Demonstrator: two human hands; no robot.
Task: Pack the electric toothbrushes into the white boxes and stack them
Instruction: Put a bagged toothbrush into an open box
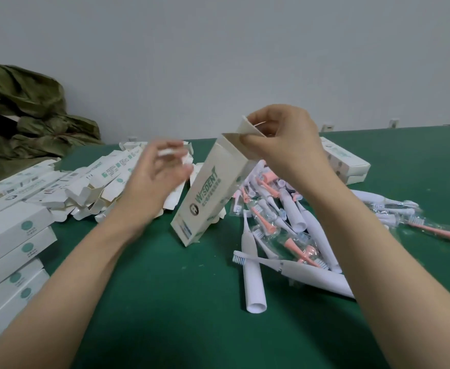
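Fingers of your R hand pinch the top flap of the white box. Box is tilted, bottom end on the green table, just beside the toothbrushes. L hand is blurred, fingers loosely curled and apart, near the box.

The green counter is bare in the near middle; stacked boxes crowd the left, toothbrushes the right.
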